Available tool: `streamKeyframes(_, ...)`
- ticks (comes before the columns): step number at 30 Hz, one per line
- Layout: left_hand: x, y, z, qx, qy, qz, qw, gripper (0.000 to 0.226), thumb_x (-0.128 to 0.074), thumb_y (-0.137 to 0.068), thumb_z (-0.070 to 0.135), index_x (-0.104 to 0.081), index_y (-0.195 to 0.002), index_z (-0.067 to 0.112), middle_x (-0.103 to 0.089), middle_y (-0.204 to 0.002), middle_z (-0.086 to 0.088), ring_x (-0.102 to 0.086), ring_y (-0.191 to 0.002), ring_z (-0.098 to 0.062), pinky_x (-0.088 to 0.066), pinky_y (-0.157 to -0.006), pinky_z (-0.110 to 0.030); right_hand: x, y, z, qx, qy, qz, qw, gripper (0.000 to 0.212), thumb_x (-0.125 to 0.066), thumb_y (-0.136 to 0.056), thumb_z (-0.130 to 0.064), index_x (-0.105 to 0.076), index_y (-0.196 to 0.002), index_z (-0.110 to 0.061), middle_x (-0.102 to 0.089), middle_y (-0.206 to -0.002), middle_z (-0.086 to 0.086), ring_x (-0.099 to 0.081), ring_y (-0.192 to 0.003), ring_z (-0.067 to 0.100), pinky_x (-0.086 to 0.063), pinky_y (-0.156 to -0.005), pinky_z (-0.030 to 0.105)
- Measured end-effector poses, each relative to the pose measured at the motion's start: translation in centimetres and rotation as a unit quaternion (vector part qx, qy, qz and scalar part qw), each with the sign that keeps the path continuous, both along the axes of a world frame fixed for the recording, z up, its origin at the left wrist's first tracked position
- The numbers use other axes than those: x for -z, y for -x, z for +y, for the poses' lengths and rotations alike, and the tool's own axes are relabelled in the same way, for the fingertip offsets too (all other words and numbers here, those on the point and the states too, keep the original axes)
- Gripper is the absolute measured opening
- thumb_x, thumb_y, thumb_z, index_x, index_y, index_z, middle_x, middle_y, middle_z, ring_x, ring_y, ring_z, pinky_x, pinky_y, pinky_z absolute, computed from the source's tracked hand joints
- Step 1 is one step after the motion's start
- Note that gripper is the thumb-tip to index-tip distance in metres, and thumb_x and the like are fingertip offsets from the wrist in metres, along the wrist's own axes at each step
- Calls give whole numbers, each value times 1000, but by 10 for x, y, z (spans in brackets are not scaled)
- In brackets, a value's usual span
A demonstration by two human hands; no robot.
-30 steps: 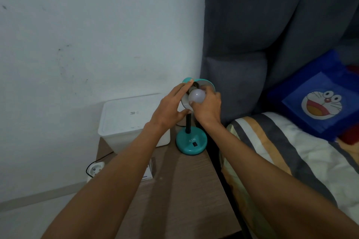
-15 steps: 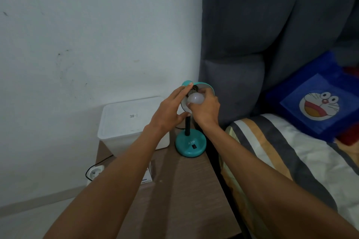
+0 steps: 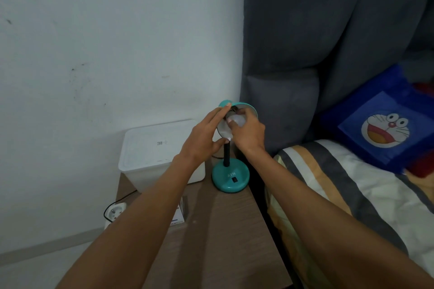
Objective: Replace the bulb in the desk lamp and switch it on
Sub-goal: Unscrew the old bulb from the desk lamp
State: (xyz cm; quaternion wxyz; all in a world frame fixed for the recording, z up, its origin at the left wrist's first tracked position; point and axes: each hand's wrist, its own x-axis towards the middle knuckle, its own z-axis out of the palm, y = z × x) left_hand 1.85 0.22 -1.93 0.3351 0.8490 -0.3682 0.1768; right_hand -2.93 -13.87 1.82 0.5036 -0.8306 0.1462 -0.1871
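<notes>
A small teal desk lamp stands at the back right of a wooden bedside table (image 3: pixel 218 237); its round base (image 3: pixel 230 177) carries a black switch, and its shade (image 3: pixel 244 107) tilts toward me. My left hand (image 3: pixel 205 137) clasps the left rim of the shade, fingers above and thumb below. My right hand (image 3: pixel 246 132) grips a white bulb (image 3: pixel 237 121) held inside the shade at the socket. The bulb is mostly hidden by my fingers. The lamp is dark.
A white lidded plastic box (image 3: pixel 155 155) sits left of the lamp against the wall. A small carton (image 3: pixel 179 214) lies under my left forearm. A white power socket with black cable (image 3: pixel 115 213) lies on the floor. A bed with striped sheet (image 3: pixel 340 195) adjoins the table.
The bulb has gone deeper into the shade and my right hand's fingers have turned around it, covering more of it. My left hand stays on the shade.
</notes>
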Motion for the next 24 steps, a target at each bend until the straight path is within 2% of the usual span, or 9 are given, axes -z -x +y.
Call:
streamKeyframes(5,1,1,-1,-4,-5,4,1000,99,-87,-81,10,-31,-161,24,-43,-161,-4,-49,-143,-23,-52,-110,-43,3,2,0,23,22,8,999,57,-85,-77,-23,-57,-125,-10,-65,-122,10,-64,-109,27,-53,-87,33)
streamKeyframes(8,0,0,-2,-3,-2,3,1000,97,-86,-80,10,-32,-160,20,-44,-160,-5,-49,-142,-23,-52,-109,-43,4,5,-2,16,7,19,1000,55,-83,-80,-27,-57,-126,-13,-65,-120,10,-64,-106,27,-50,-80,29)
streamKeyframes(13,0,1,-2,-1,-1,-1,1000,95,-86,-82,12,-33,-160,19,-44,-160,-6,-49,-142,-23,-51,-111,-41,4,4,-4,-3,17,10,1000,59,-80,-81,-13,-52,-133,-21,-60,-127,10,-60,-115,28,-52,-88,34)
streamKeyframes(17,1,0,-2,-2,-4,-2,1000,94,-86,-83,12,-33,-160,18,-44,-160,-6,-51,-142,-24,-51,-111,-42,6,5,0,-4,24,-15,1000,45,-72,-89,-28,-56,-131,-23,-62,-127,9,-60,-114,27,-50,-90,34)
streamKeyframes(22,1,0,-2,-3,0,0,1000,93,-85,-84,12,-32,-160,19,-44,-160,-6,-49,-143,-24,-51,-110,-44,8,2,2,30,88,16,996,69,-82,-80,-19,-46,-138,-13,-49,-136,13,-50,-124,31,-47,-100,40)
streamKeyframes(24,1,-1,-1,-2,1,2,1000,94,-84,-83,11,-32,-160,18,-43,-161,-6,-49,-143,-23,-51,-110,-44,6,2,2,30,74,20,997,67,-82,-81,-20,-47,-137,-12,-50,-134,14,-52,-122,31,-48,-98,39)
